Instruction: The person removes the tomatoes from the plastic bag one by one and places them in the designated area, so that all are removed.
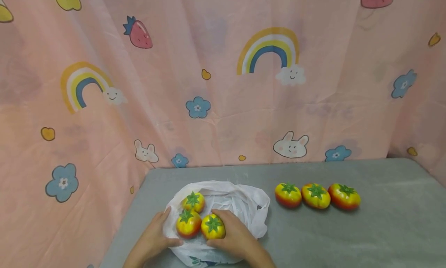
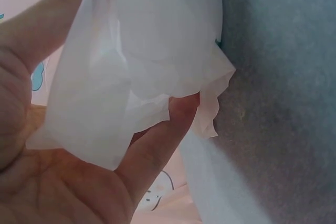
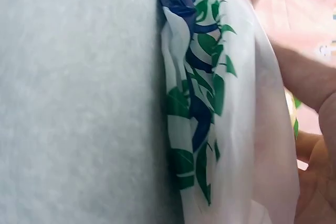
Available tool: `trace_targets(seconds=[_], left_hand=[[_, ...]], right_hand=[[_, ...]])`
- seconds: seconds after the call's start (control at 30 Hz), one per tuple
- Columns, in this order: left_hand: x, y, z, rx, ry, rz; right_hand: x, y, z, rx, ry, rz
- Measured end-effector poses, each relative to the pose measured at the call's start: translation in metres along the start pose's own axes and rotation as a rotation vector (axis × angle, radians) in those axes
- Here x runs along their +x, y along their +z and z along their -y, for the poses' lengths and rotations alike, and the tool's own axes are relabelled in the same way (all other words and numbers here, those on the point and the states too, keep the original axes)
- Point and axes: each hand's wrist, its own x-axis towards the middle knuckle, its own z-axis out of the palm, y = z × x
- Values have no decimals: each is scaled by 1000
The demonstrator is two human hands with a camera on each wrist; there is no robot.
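A white plastic bag (image 1: 244,194) lies spread with its mouth up on the grey table, three yellow-and-red tomatoes with green star-shaped tops in it. My right hand (image 1: 233,231) grips the front right tomato (image 1: 213,226), finger above and thumb below. At the bag's left side, my left hand (image 1: 156,237) holds the rim, thumb beside the front left tomato (image 1: 188,223). Behind that sits the third tomato (image 1: 193,202). In the left wrist view, thin plastic (image 2: 147,51) hangs between thumb and fingers. Green and blue print (image 3: 202,77) shows on the bag in the right wrist view.
Three more tomatoes stand in a row right of the bag: a left one (image 1: 288,195), a middle one (image 1: 315,196) and a right one (image 1: 344,197). A pink curtain (image 1: 223,86) with rainbows and flowers hangs behind the grey table (image 1: 366,237).
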Motion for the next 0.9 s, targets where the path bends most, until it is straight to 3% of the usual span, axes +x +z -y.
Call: trace_targets(seconds=[0.17, 0.4, 0.63, 0.9], left_hand=[[1, 1, -2, 4, -25, 10], [1, 0, 1, 17, 20, 1], [1, 0, 2, 17, -3, 0], [1, 1, 2, 17, 22, -1]], right_hand=[[-1, -1, 0, -4, 14, -55], [-1, -10, -3, -2, 20, -105], [0, -11, -7, -6, -12, -97], [-2, -14, -3, -10, 11, -93]])
